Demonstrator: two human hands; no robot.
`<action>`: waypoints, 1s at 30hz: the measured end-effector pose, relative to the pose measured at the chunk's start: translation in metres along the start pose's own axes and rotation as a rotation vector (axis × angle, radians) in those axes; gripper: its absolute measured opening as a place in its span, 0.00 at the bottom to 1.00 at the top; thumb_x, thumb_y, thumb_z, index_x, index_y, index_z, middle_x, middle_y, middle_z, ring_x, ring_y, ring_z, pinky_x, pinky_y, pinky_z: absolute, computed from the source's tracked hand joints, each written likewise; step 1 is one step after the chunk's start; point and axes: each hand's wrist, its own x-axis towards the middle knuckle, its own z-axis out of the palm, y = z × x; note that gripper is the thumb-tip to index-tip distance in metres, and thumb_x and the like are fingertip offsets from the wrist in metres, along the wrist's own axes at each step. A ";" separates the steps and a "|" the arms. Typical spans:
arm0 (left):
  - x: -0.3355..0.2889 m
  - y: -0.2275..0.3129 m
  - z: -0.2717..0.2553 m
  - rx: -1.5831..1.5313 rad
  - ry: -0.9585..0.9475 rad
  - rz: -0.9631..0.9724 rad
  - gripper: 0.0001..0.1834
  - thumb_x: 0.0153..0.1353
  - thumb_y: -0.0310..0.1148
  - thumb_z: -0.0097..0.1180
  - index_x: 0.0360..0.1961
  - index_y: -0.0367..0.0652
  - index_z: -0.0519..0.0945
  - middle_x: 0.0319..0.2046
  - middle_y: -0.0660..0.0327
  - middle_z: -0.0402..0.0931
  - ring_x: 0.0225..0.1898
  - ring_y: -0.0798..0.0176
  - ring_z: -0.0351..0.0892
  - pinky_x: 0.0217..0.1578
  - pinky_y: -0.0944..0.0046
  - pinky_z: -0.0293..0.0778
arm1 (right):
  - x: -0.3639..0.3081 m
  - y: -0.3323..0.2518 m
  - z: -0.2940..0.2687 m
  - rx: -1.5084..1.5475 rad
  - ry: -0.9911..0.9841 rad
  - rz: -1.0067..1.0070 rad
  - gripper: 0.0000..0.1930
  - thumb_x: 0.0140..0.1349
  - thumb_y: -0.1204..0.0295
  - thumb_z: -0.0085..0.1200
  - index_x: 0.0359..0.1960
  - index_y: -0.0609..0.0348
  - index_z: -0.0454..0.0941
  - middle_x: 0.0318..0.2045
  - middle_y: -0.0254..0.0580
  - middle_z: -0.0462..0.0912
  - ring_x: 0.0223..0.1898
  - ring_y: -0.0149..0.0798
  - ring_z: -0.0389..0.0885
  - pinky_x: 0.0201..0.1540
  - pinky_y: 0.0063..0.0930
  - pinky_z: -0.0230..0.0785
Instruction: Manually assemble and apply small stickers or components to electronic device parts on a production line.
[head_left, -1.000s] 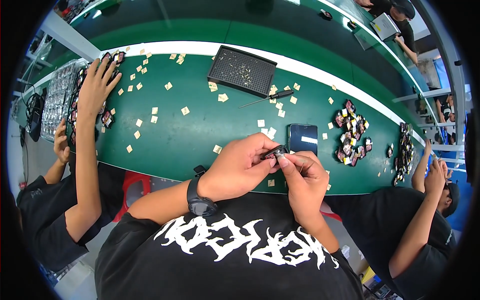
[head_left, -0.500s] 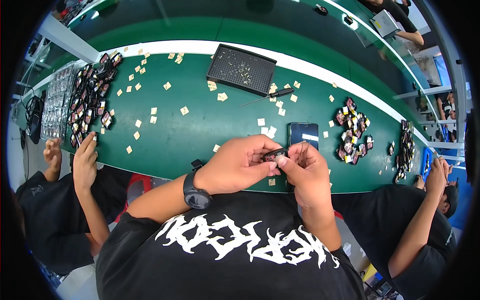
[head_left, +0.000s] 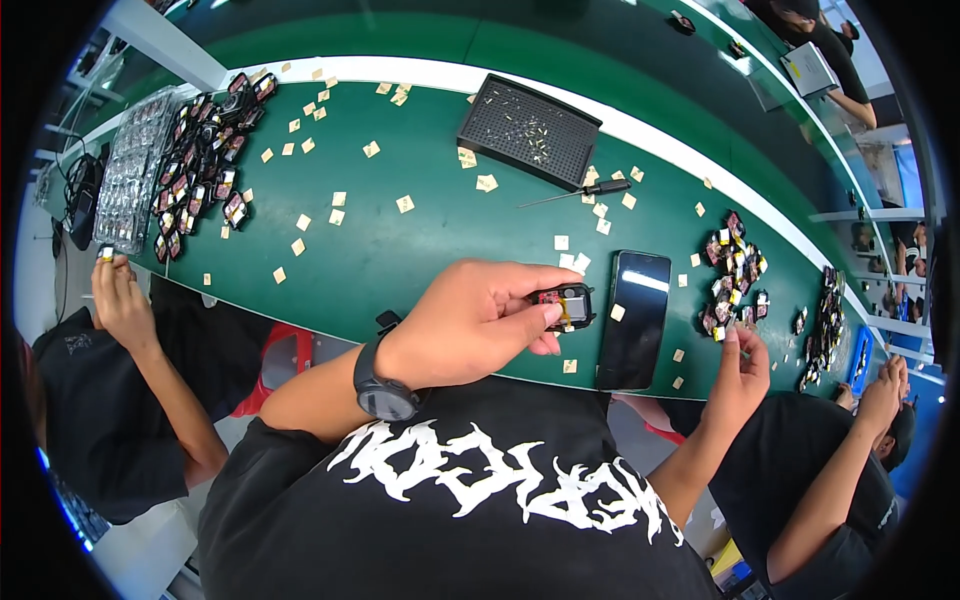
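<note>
On the smooth green table (head_left: 370, 265), beside a glossy flat phone (head_left: 638, 345), the left hand (head_left: 465, 320) pinches a rounded black case (head_left: 567, 305), its face showing red, silver and yellow parts. The right hand (head_left: 740, 372) meets a jumbled heap (head_left: 737, 270), its fingers' grip unclear.

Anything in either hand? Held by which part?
Left hand: small black-framed device, by its left end, thumb and fingers. Right hand: fingertips at the parts pile; can't tell whether it grips one.

Black phone (head_left: 635, 350), screwdriver (head_left: 612, 187) (beside black tray (head_left: 520, 164))
</note>
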 end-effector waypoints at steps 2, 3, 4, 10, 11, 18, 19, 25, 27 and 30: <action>-0.003 0.004 0.000 -0.038 -0.009 0.020 0.20 0.71 0.18 0.50 0.63 0.34 0.76 0.40 0.57 0.82 0.39 0.67 0.85 0.43 0.68 0.83 | 0.004 0.011 -0.010 -0.142 0.045 0.003 0.08 0.68 0.71 0.62 0.43 0.63 0.82 0.33 0.28 0.81 0.25 0.16 0.65 0.27 0.13 0.57; -0.006 0.005 -0.001 0.002 -0.022 0.073 0.22 0.70 0.17 0.47 0.64 0.34 0.76 0.39 0.56 0.82 0.39 0.67 0.85 0.43 0.67 0.82 | 0.005 0.018 -0.014 -0.182 0.045 -0.004 0.09 0.68 0.71 0.62 0.43 0.64 0.82 0.34 0.28 0.81 0.25 0.16 0.65 0.27 0.13 0.58; -0.008 0.006 -0.003 0.042 -0.037 0.126 0.23 0.69 0.16 0.45 0.64 0.34 0.75 0.39 0.56 0.82 0.39 0.66 0.85 0.44 0.67 0.82 | 0.005 0.022 -0.015 -0.223 0.048 -0.011 0.09 0.68 0.71 0.62 0.44 0.64 0.82 0.35 0.29 0.82 0.25 0.17 0.65 0.27 0.14 0.59; -0.015 0.015 -0.003 0.345 -0.072 0.426 0.27 0.62 0.14 0.42 0.63 0.32 0.76 0.38 0.52 0.82 0.39 0.64 0.86 0.45 0.66 0.82 | 0.005 0.021 -0.002 -0.539 0.074 -0.300 0.12 0.67 0.70 0.63 0.47 0.62 0.82 0.43 0.38 0.80 0.34 0.27 0.74 0.31 0.21 0.65; -0.017 0.016 -0.004 0.350 -0.061 0.427 0.27 0.62 0.14 0.42 0.63 0.32 0.76 0.38 0.52 0.82 0.39 0.64 0.86 0.45 0.66 0.82 | 0.006 0.018 0.000 -0.531 0.066 -0.304 0.12 0.67 0.70 0.63 0.47 0.62 0.82 0.43 0.38 0.80 0.34 0.27 0.74 0.31 0.21 0.65; -0.019 0.013 -0.038 0.594 0.285 0.439 0.15 0.62 0.24 0.62 0.50 0.36 0.84 0.32 0.57 0.83 0.30 0.68 0.83 0.31 0.68 0.77 | 0.013 0.027 0.004 -0.644 -0.131 -0.382 0.18 0.66 0.68 0.63 0.56 0.58 0.81 0.51 0.51 0.76 0.55 0.50 0.76 0.58 0.40 0.68; -0.004 0.014 -0.047 0.757 0.404 0.492 0.12 0.62 0.24 0.63 0.47 0.35 0.84 0.31 0.57 0.82 0.28 0.67 0.82 0.30 0.68 0.76 | 0.008 0.037 -0.008 -0.629 -0.109 -0.336 0.18 0.66 0.68 0.63 0.56 0.59 0.80 0.51 0.51 0.76 0.54 0.50 0.76 0.58 0.40 0.68; -0.046 0.010 -0.150 0.944 1.133 0.529 0.07 0.62 0.27 0.62 0.39 0.35 0.84 0.28 0.56 0.80 0.28 0.60 0.78 0.32 0.63 0.74 | 0.008 0.022 0.002 -0.620 -0.179 -0.401 0.20 0.64 0.70 0.65 0.57 0.57 0.80 0.52 0.48 0.72 0.54 0.49 0.74 0.57 0.38 0.68; -0.062 0.010 -0.171 0.958 1.254 0.520 0.07 0.62 0.27 0.62 0.39 0.34 0.83 0.29 0.54 0.80 0.29 0.58 0.78 0.33 0.61 0.74 | 0.009 0.021 0.003 -0.703 -0.176 -0.509 0.21 0.61 0.73 0.66 0.57 0.56 0.80 0.51 0.48 0.72 0.51 0.49 0.75 0.54 0.39 0.71; -0.049 0.008 -0.196 0.893 1.211 0.471 0.09 0.61 0.28 0.63 0.40 0.33 0.83 0.29 0.55 0.80 0.28 0.61 0.79 0.32 0.63 0.74 | 0.004 0.049 -0.018 -0.677 -0.136 -0.467 0.17 0.63 0.76 0.64 0.54 0.58 0.82 0.49 0.47 0.74 0.49 0.48 0.78 0.54 0.37 0.71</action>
